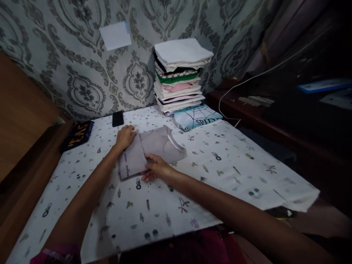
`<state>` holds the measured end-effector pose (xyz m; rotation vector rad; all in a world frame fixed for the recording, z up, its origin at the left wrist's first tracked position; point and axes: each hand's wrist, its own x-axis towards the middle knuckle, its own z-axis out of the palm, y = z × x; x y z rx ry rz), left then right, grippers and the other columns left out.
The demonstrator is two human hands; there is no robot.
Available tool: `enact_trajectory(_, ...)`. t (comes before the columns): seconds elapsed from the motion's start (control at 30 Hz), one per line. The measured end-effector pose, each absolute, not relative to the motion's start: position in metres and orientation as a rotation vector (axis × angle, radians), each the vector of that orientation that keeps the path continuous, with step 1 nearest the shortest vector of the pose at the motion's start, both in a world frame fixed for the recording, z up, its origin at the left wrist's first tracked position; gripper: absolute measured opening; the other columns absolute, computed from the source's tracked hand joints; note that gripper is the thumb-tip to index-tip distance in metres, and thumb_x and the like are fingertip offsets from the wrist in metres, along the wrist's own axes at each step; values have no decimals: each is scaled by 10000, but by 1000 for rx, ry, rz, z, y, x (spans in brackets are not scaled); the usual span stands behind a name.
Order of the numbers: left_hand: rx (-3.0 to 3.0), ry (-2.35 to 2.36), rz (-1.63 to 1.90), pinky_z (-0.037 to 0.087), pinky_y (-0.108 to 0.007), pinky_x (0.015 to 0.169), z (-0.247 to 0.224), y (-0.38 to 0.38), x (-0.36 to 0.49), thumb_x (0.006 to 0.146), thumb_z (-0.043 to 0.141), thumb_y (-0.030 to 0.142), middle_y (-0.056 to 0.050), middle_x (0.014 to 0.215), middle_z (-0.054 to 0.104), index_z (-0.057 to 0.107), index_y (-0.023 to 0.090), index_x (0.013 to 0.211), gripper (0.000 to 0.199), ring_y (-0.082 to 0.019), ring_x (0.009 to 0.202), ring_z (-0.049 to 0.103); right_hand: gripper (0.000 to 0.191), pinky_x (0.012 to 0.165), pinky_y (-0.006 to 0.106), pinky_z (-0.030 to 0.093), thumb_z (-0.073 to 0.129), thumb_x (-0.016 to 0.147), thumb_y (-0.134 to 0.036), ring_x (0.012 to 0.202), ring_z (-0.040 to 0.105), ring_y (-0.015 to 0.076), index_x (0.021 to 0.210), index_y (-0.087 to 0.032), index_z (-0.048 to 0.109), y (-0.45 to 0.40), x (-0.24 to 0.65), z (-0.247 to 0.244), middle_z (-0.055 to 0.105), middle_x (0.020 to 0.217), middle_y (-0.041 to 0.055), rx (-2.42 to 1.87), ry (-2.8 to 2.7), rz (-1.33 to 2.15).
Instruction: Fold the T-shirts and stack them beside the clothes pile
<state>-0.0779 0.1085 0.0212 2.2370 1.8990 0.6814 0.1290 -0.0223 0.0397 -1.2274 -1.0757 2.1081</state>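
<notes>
A grey T-shirt (157,143) lies partly folded on the patterned cloth, its neckline to the right and a panel with small dark print turned over at the left. My left hand (125,137) is closed at the far left edge of the shirt, its fingertips partly hidden against the fabric. At the near edge, my right hand (159,168) grips the folded panel, thumb side on top and the lower fingers by the underside.
Behind stands a tall stack of folded clothes (178,88), beside a turquoise spider-web shirt (198,116). A black phone (118,119) and a dark folded garment with yellow letters (78,135) lie at the left. A white cable (255,76) hangs at the right.
</notes>
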Motion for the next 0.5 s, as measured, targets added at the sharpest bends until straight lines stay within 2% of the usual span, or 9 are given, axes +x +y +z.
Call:
enact_trajectory(0.1,2369,1870,805,393,-428,1020,19,87,-75,953,416,240,-132,1202,604,596,180,1170,288,-284,1158,525,560,525,206,543,384,949,-43,505,669,133,1496,-114,291,-23,130,39,637,606,-2,-1212,-1084,2120)
enact_trajectory(0.23,2448,1704,888,448,-378,961,16,69,-70,957,373,175,-95,1088,604,620,191,1172,327,-243,1064,552,530,506,218,523,440,945,-110,516,676,146,1468,-124,350,-15,137,36,656,655,10,-1257,-1249,2066)
enact_trajectory(0.37,2476,1491,787,473,-320,852,19,67,-73,912,383,117,-38,967,557,660,234,1148,382,-195,924,561,351,516,226,471,572,872,-147,453,605,119,1217,-135,636,20,141,34,664,673,-1,-1324,-1752,1519)
enact_trajectory(0.5,2535,1359,573,458,-313,824,27,68,-77,899,408,132,-30,950,556,692,253,1055,346,-191,906,566,257,607,226,454,536,849,-92,570,607,131,1009,-119,736,64,132,34,669,637,9,-1361,-1912,1112)
